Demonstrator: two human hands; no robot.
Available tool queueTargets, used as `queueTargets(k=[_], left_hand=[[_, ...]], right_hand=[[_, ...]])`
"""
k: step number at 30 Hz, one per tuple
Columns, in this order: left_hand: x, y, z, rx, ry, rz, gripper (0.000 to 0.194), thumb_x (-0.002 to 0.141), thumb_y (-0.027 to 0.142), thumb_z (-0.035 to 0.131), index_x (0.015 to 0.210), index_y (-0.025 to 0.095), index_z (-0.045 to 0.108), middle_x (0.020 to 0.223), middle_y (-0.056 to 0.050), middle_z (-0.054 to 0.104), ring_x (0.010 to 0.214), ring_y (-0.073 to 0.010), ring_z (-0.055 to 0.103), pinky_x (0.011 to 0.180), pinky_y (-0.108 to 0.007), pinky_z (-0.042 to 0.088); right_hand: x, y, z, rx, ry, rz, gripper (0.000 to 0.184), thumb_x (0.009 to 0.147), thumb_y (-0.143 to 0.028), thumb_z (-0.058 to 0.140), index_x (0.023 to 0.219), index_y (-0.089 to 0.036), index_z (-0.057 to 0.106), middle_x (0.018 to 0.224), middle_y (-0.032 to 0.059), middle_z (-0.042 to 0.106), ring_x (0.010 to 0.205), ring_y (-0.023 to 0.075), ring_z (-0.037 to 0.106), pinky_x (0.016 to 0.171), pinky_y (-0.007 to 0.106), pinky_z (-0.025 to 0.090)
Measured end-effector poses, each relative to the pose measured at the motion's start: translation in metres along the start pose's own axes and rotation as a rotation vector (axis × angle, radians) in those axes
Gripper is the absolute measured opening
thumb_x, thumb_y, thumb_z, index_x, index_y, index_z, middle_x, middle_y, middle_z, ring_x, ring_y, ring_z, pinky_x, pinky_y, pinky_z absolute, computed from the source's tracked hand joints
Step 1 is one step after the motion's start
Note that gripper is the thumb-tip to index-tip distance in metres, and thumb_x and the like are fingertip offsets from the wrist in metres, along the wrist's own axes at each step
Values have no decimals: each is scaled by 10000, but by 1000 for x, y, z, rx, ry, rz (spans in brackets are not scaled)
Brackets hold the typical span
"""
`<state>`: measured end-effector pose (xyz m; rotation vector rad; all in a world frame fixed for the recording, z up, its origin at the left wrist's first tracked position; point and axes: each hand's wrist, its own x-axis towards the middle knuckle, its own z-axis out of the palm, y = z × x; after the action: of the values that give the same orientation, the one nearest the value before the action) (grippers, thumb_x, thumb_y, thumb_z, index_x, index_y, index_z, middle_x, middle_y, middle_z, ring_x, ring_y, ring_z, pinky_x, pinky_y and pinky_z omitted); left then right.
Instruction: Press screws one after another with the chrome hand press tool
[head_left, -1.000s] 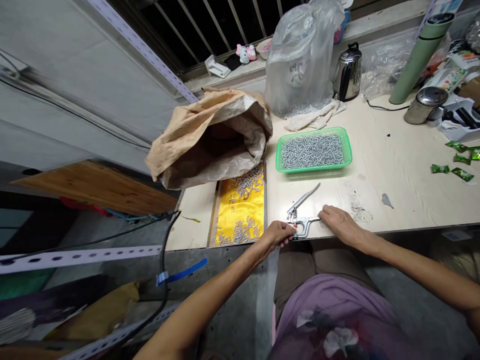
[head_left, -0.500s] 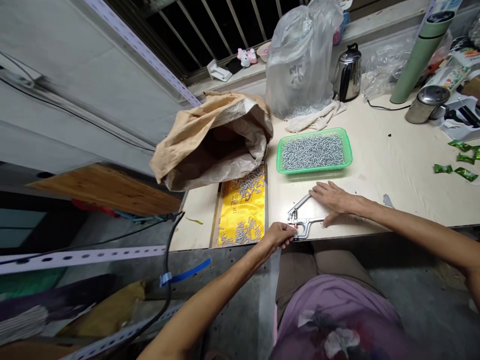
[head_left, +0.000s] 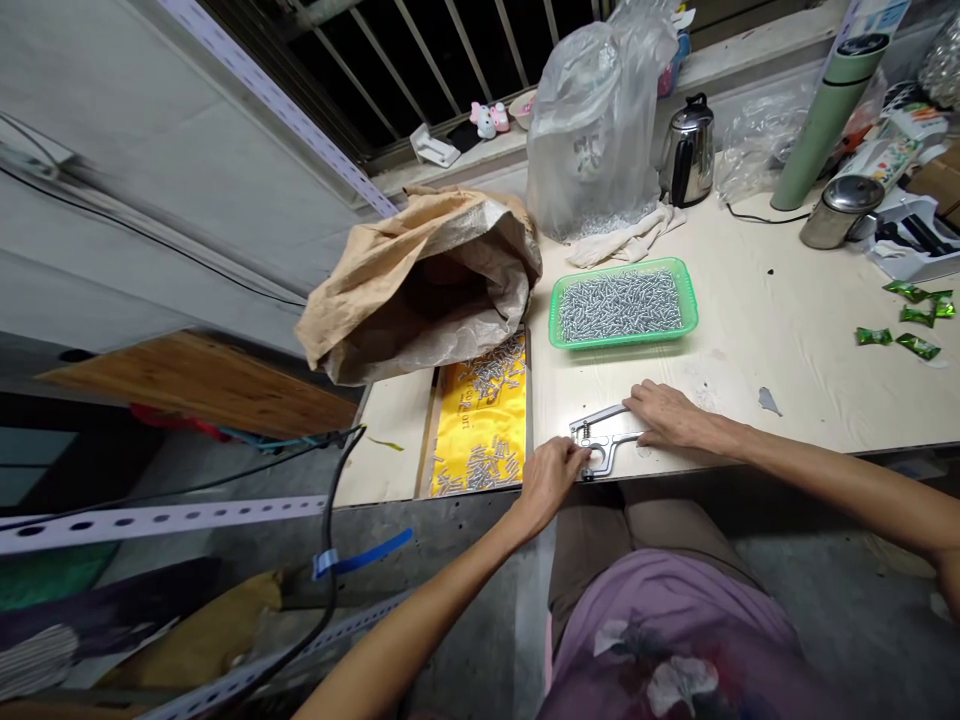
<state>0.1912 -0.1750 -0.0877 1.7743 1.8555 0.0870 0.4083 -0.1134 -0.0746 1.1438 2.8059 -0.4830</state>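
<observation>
A silver plier-like hand tool with two handles and a small spring lies near the table's front edge. My right hand is closed round the ends of both handles. My left hand pinches at the tool's head end. Whatever its fingertips hold is hidden. Behind the tool is a green plastic basket full of small silver metal pins. Left of my left hand, a yellow sheet carries loose metal pieces in two clusters.
A brown sack lies with its mouth open above the yellow sheet. Along the back stand a clear plastic bag, a metal kettle and a green flask. Green wrapped sweets lie at the right. A black cable hangs at left.
The fingers of my right hand have curled in and the tool's upper handle has swung down towards the lower one. My left hand has turned over the tool's head, with its back now uppermost.
</observation>
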Motion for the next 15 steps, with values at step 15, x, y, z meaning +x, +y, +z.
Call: queueTargets(k=[15], left_hand=[[49,38,14,370,-78,607,502,801,387,675,1232,174,531,1065,-94,598,998,-259,524,848,-392,467]], right_hand=[[-19,-8,7,-12,50,149,357,777,-294,716,1065,-124,592,1033,113,587,974,240,513,813,339,411]])
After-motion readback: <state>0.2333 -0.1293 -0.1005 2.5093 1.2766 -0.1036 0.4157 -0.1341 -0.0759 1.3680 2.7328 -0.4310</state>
